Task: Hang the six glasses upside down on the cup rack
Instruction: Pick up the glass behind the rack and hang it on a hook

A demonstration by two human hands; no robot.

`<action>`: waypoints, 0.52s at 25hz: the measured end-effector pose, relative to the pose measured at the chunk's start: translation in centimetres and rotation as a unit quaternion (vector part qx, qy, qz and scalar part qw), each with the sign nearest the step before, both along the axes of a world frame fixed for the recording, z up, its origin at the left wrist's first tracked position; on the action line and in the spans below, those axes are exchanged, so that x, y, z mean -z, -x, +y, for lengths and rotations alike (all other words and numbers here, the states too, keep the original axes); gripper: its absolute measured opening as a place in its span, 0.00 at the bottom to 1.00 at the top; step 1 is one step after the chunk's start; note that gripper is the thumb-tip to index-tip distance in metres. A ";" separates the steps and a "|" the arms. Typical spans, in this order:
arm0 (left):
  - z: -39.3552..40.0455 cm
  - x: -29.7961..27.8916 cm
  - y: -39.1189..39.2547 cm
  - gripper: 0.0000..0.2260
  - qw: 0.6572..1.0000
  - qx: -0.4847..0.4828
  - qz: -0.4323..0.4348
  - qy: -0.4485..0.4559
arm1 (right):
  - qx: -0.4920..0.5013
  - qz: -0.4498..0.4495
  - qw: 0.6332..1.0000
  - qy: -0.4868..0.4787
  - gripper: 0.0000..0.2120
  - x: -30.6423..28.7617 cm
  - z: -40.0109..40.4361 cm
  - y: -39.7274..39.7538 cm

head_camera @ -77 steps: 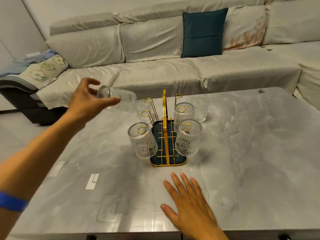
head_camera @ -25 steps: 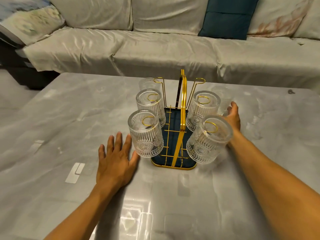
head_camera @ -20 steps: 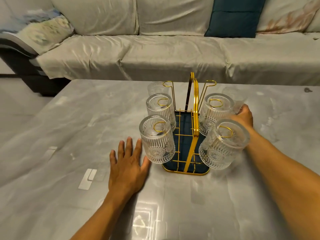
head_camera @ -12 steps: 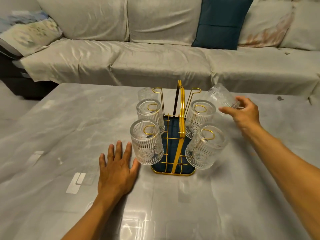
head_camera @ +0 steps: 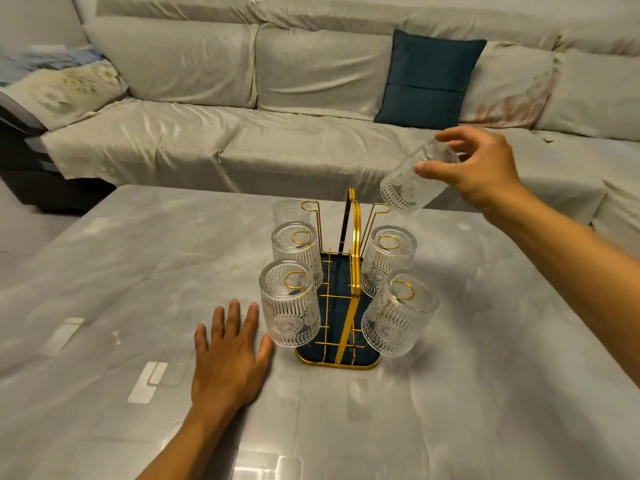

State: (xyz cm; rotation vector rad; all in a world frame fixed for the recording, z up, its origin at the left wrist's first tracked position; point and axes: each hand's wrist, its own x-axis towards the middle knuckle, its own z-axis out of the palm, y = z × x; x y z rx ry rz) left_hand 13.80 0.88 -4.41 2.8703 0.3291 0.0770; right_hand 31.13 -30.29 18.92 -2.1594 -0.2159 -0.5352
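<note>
Nearest to me, the left hand (head_camera: pixel 227 362) lies flat on the grey marble table (head_camera: pixel 485 375), fingers spread and empty, its thumb side just beside the front-left glass (head_camera: pixel 289 304). That is a sensible brace, though it would steady things better if it pressed on the base of the cup rack (head_camera: pixel 341 327) itself, since the gold wire frame looks light.

On the rack, five glasses hang mouth down: two at the front, two in the middle row (head_camera: pixel 388 263), and one at the back left (head_camera: pixel 289 211), partly hidden behind its neighbour. The only bare prong is the back-right hook (head_camera: pixel 379 207), a gold loop standing clear beside the tall centre handle.

Just above and to the right of that hook, the right hand (head_camera: pixel 479 169) holds the sixth glass (head_camera: pixel 414 180) in the air. Thumb and fingertips are closed around its base end, and the glass is tilted, mouth pointing down and left toward the rack.

To finish well, I judge the mouth should be brought directly over the loop and lowered along the slant of the prong rather than straight down. The middle-right glass sits close below, so the descent needs to be slow to avoid a knock. The fingers should release only once the base rests on the loop.

Beyond the table, the pale sofa (head_camera: pixel 242 140) and its teal cushion (head_camera: pixel 429 77) play no part.
</note>
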 end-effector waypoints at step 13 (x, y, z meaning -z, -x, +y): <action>0.0 0.1 0.2 0.31 1.000 -0.001 -0.003 0.003 | -0.011 0.064 0.984 0.165 0.31 3.8 5.1 -2.4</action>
